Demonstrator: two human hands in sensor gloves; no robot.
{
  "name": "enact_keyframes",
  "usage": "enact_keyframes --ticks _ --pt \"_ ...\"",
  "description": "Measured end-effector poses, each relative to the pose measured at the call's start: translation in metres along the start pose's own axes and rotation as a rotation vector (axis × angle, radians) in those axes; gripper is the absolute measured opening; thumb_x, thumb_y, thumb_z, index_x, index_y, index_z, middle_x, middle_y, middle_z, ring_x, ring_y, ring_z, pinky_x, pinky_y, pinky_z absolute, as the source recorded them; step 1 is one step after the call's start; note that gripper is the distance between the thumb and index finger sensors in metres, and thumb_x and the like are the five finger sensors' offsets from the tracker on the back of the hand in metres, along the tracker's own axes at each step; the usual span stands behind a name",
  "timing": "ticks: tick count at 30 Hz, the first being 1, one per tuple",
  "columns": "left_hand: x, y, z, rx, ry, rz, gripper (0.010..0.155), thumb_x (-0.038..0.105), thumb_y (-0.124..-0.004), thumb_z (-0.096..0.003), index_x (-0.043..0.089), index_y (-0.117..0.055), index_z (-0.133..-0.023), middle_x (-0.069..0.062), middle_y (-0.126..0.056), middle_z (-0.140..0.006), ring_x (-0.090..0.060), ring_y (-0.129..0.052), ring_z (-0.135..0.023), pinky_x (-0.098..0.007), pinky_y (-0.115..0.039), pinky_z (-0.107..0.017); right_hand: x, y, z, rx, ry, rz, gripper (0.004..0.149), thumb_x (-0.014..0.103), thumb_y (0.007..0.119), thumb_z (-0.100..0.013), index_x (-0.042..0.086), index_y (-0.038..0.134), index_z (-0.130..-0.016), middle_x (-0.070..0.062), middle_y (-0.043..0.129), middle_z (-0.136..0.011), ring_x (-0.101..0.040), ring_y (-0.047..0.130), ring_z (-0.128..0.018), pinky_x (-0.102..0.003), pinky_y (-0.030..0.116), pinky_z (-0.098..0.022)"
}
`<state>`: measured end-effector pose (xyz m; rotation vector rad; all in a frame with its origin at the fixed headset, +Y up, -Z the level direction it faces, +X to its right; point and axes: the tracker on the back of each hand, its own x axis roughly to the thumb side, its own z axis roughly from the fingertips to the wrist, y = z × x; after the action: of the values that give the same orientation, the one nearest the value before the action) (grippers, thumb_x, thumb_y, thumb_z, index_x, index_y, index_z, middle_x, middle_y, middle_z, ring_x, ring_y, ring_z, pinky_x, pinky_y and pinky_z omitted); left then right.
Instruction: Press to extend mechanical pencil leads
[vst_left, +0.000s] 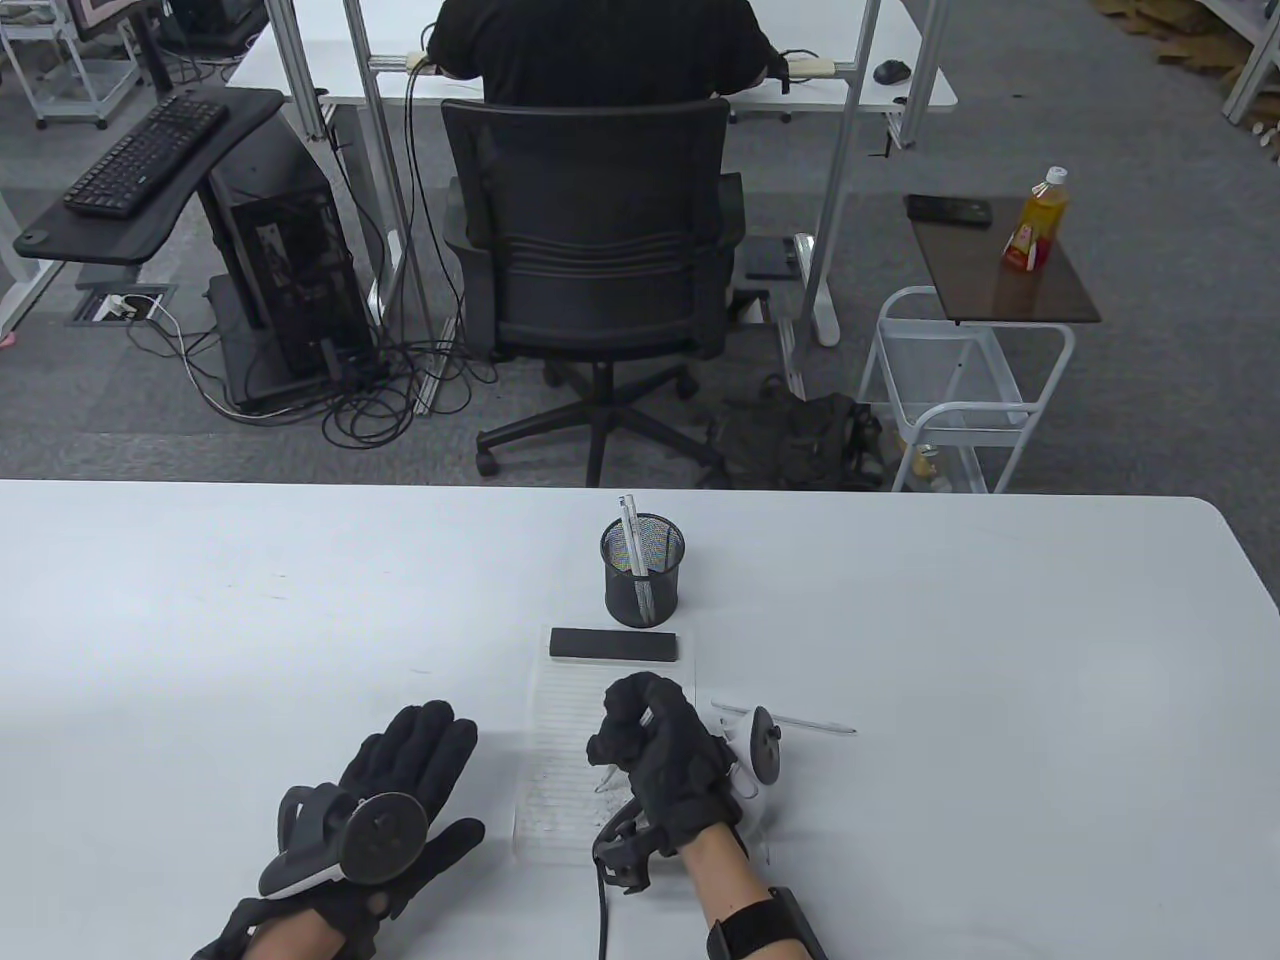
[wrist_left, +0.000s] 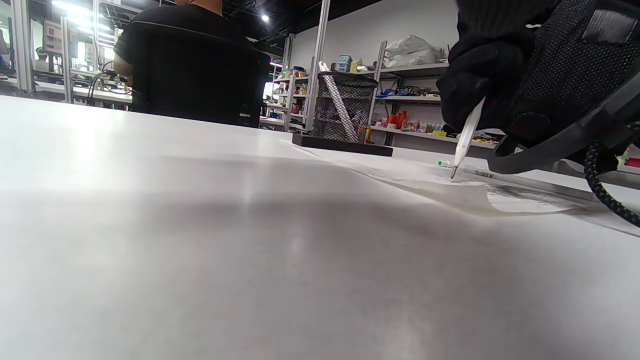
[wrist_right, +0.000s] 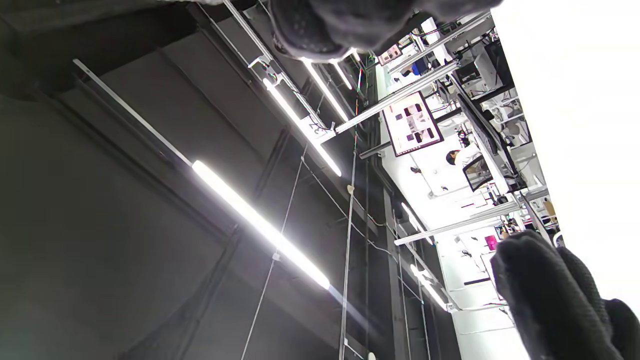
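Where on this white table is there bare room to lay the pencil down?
Bare tabletop runs right of the loose white pencil, and left of the flat left hand. Crowded: the lined paper sheet, black mesh pen cup, black bar and right hand gripping a white mechanical pencil.

Left hand (vst_left: 405, 775): black sensor glove, fingers extended flat, palm down. Right hand (vst_left: 655, 745): black sensor glove, fingers curled into a fist, gripping, thumb side up.
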<state>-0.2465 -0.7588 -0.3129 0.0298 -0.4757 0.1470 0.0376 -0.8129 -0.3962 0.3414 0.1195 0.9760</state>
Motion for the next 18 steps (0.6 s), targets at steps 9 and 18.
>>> enact_keyframes --ticks 9,18 --pt "0.0000 -0.0001 -0.0001 0.001 0.000 0.004 0.089 0.064 -0.065 -0.0448 0.022 -0.028 -0.114 -0.013 -0.027 -0.120 -0.046 -0.040 -0.111 -0.064 -0.046 -0.076 -0.0001 0.0009 0.0005 -0.001 -0.002 0.015 0.054 0.049 0.058 -0.060 0.004 0.084 -0.076 -0.009 0.087 -0.046 -0.037 0.084 -0.036 -0.065 0.073 -0.042" --pt "0.0000 0.0000 0.0001 0.000 0.001 -0.001 0.089 0.064 -0.066 -0.0448 0.022 -0.028 -0.114 -0.013 -0.028 -0.120 -0.046 -0.040 -0.111 -0.064 -0.047 -0.076 -0.0014 0.0024 0.0009 0.000 0.002 0.027 0.054 0.049 0.059 -0.060 0.004 0.084 -0.075 -0.009 0.087 -0.045 -0.037 0.084 -0.036 -0.065 0.073 -0.042"
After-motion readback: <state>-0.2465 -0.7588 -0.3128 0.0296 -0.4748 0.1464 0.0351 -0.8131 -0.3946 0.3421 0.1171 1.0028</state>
